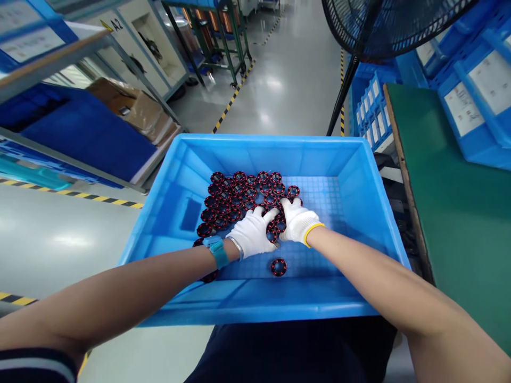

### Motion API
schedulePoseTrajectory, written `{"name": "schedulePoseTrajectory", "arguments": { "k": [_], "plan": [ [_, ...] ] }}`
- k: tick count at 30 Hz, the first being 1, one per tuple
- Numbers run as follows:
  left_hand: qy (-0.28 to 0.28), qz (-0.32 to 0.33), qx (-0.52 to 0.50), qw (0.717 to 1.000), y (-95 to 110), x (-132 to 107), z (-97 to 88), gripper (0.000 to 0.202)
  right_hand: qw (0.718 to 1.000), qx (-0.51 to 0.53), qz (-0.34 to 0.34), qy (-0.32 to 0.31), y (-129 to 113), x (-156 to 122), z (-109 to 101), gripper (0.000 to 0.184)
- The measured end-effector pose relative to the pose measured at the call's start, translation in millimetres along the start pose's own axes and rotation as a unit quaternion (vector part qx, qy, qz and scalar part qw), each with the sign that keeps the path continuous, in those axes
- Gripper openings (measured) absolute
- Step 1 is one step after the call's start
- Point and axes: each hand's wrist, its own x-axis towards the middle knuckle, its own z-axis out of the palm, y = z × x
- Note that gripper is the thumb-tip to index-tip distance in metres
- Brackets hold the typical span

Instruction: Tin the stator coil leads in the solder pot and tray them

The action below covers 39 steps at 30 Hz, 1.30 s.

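Many small black ring-shaped stators with reddish windings [238,189] lie close together on the gridded floor of a blue plastic bin [271,314]. My left hand [252,233], in a white knit glove, curls against the left side of a small group of stators [272,235]. From the right, my right hand [297,221], gloved too with a yellow cuff edge, bends its fingers around the same group. The stators are held between both hands, and some are hidden by the gloves. One loose stator [278,267] lies apart, nearer to me. My left forearm partly covers several others.
A green-topped table [459,213] with blue bins [479,101] stands at the right. Beyond the bin is a black fan [383,26] on a stand. A shelf rack with a cardboard box [139,109] is on the left. Yellow-black tape marks the floor.
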Motion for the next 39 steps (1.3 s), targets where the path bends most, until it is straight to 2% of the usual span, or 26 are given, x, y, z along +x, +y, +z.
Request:
{"name": "schedulePoseTrajectory", "arguments": {
  "k": [4, 8, 12, 16, 21, 25, 30, 32, 34, 36, 39],
  "plan": [
    [-0.021, -0.012, -0.005, 1.0, 4, 1, -3.1, 0.094, 1.0, 0.01, 0.023, 0.009, 4, -3, 4, 0.079],
    [-0.029, -0.028, -0.004, 0.999, 9, 3, -3.9, 0.094, 0.999, 0.034, 0.029, -0.002, 2, -5, 3, 0.087],
    [-0.053, -0.041, -0.019, 0.998, 12, 7, -3.5, 0.089, 0.997, 0.047, 0.053, -0.006, 0, -5, 5, 0.078],
    [-0.053, -0.035, -0.038, 0.997, 13, 8, -5.1, 0.086, 0.996, 0.051, 0.072, 0.01, 3, -8, 9, 0.07],
    [-0.065, -0.038, -0.05, 0.996, 22, 5, -14.7, 0.086, 0.994, 0.068, 0.081, 0.009, 6, -14, 9, 0.074],
    [-0.033, -0.039, -0.038, 0.998, 27, -3, -34.0, 0.084, 0.994, 0.058, 0.083, 0.028, -1, -23, -7, 0.068],
    [0.054, -0.035, -0.017, 0.998, 32, -17, -77.3, 0.082, 0.99, 0.042, 0.063, 0.121, -18, -54, -56, 0.068],
    [0.09, -0.018, -0.003, 0.996, 44, -20, -99.3, 0.083, 0.983, 0.032, 0.071, 0.164, -17, -75, -80, 0.067],
    [0.121, 0.007, 0.009, 0.993, 67, -19, -121.8, 0.086, 0.973, 0.019, 0.089, 0.212, -8, -98, -103, 0.067],
    [0.14, 0.058, 0.011, 0.988, 100, -14, -142.1, 0.086, 0.959, 0.008, 0.122, 0.258, 13, -124, -123, 0.07],
    [0.143, 0.165, -0.001, 0.976, 166, 1, -159.9, 0.085, 0.931, 0.001, 0.214, 0.297, 62, -168, -144, 0.067]
  ]
}}
